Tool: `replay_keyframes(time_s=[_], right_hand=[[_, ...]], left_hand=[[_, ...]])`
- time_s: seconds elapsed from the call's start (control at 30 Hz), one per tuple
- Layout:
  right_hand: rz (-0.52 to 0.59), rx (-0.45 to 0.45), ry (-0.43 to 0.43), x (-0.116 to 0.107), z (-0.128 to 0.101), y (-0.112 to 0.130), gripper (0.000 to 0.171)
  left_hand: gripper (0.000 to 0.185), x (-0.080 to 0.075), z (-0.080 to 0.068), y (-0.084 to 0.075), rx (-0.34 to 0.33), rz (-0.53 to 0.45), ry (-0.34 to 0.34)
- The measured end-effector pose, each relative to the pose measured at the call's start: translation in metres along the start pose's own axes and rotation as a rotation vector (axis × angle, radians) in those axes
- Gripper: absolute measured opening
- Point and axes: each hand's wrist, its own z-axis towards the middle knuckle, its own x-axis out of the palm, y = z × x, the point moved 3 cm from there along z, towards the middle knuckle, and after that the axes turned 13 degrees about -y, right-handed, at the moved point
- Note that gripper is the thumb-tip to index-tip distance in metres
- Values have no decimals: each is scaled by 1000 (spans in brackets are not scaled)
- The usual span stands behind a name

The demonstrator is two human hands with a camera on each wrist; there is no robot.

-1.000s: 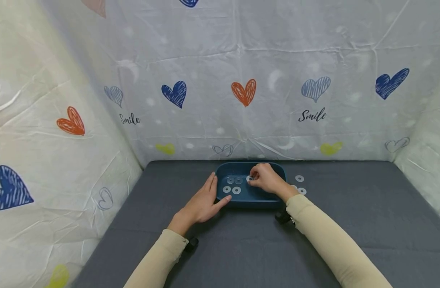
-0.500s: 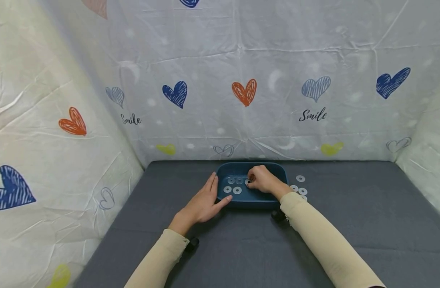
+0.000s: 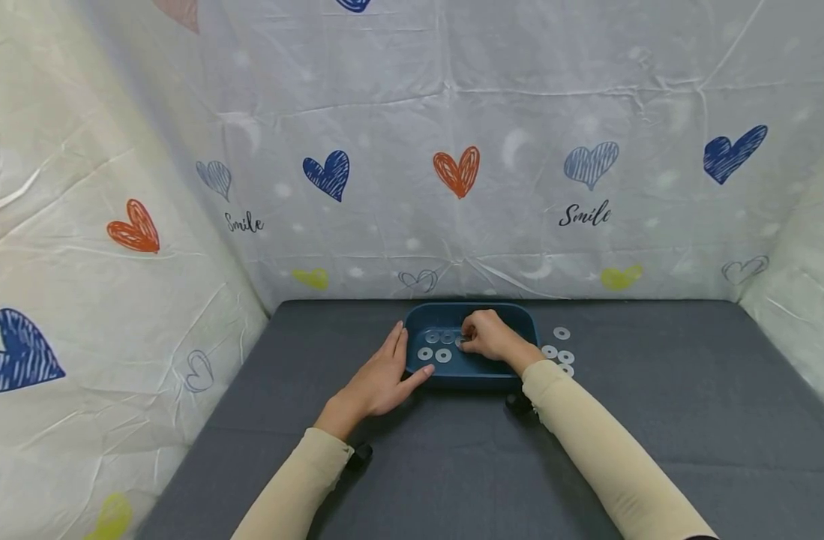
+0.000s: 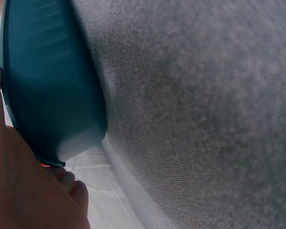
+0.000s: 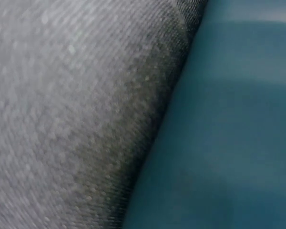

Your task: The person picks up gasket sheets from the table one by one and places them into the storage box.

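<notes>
While the left hand [image 3: 378, 382] rests spread against the blue tray [image 3: 472, 371], the right hand [image 3: 490, 337] pinches a clear washer [image 3: 462, 341] inside it, beside 4 others.

- Head view: from above my arms, looking forward and down across the tabletop [image 3: 654, 390] to the tray [image 3: 513, 315].
- Left wrist view: very close, beside the tray's outer wall [image 4: 47, 90].
- Right wrist view: closer still, blurred; it shares tray [image 5: 229, 133] and tabletop [image 5: 62, 95].
</notes>
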Motion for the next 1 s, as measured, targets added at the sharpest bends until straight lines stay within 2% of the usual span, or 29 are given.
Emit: replay_keyframes(time_s=[0.27, 0.57, 1.0], right_hand=[[16, -47, 39, -10, -13, -1, 37], [57, -76, 69, -38, -36, 3, 43], [74, -119, -21, -79, -72, 0, 38]], left_hand=[[103, 3, -1, 0, -3, -19, 2], [105, 2, -1, 2, -8, -23, 1], [105, 2, 2, 2, 9, -30, -9]])
